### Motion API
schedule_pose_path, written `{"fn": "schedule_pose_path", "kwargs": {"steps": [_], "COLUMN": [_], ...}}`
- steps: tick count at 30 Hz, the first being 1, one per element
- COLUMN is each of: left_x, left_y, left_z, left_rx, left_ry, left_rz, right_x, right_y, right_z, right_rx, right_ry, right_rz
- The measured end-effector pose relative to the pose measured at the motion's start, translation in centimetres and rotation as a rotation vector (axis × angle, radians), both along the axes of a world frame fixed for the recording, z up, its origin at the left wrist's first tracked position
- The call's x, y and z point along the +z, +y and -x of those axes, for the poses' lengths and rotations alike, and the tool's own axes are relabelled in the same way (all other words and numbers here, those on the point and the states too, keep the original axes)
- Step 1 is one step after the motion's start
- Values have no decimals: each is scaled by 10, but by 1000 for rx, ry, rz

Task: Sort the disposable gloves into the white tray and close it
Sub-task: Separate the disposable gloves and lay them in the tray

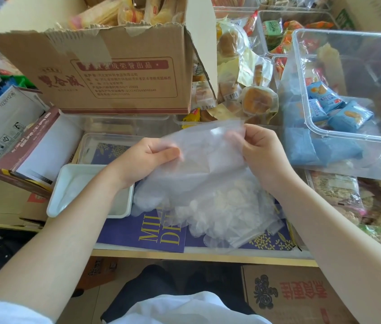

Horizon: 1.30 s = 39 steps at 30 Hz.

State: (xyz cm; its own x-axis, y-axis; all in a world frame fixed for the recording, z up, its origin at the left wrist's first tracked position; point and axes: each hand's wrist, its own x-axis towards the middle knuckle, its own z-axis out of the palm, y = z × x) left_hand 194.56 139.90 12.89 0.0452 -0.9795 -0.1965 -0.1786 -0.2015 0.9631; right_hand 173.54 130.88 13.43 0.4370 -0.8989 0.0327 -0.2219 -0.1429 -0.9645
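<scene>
Right now you are mid-sort: the big cardboard box (114, 73) of snacks looms at the back, the clear bin (353, 85) of blue packets sits off to your right, and the work itself happens on the purple book (142, 232) in front of you. The heap of gloves (208, 206) lies loose on that book, just right of the white tray (56, 202), whose near-right corner it seems to touch. The tray looks to hold a few pale gloves already, though your left forearm hides part of it. A clear lid (91, 141) sits behind the tray, so closing is not yet due. You are holding one glove (208, 146) up above the heap, spread between both hands, which I judge to be the flattening step before it goes in. Your left hand (147, 157) grips its left edge with fingers curled round and thumb on top; your right hand (261, 146) pinches the upper right edge, fingers bent in close. Next, I would say, fold or smooth it, carry it left over the tray, and lay it flat so the lid can seat later.
</scene>
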Motion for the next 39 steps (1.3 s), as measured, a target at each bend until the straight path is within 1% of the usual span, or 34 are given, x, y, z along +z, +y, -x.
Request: {"fn": "schedule_pose_path", "kwargs": {"steps": [2,4,5,7,8,9,10,12,13,14,18,20,22,25,29,31,34,35,37,39], "left_x": [0,-3,-4,-7,-9,-9,-10,-13,-13,-14,-23,-29,-33,-37,-43,-49,-54,-57,-63,-64], "left_y": [-1,-2,-3,-5,-6,-7,-8,-9,-9,-9,-2,5,13,20,20,15,5,2,1,3], "left_z": [2,3,4,4,3,3,3,4,4,6,2,-6,-16,-29,-41,-40,-29,-27,-28,-34], "left_rx": [22,44,54,95,123,151,174,195,208,222,198,111,-33,-165,-187,-134,65,125,228,301], "left_ry": [-1,-7,-18,-31,-34,-48,-69,-88,-72,-49,0,58,78,7,-89,-126,-45,-53,-64,-110], "left_rz": [3,-4,-11,-23,-30,-38,-47,-59,-65,-72,-91,-161,-243,-313,-382,-357,-273,-242,-191,-159], "right_x": [2,3,5,6,6,5,3,-4,-7,-10,-16,-17,-19,-23,-33,-38,-47,-50,-54,-60], "right_y": [3,4,5,2,1,2,2,6,8,9,7,6,6,4,11,18,26,27,31,37], "right_z": [0,-4,-6,-9,-8,-5,-4,-3,-3,-5,-12,-14,-14,-13,-20,-29,-43,-46,-51,-53], "right_rx": [-38,-100,-124,-121,-72,-12,46,128,143,138,79,55,45,48,63,95,107,90,43,53], "right_ry": [49,77,57,-36,-87,-98,-55,61,84,95,70,46,26,46,110,96,31,12,33,96], "right_rz": [56,60,2,-234,-366,-437,-417,-238,-179,-166,-190,-217,-237,-248,-222,-238,-287,-299,-303,-329]}}
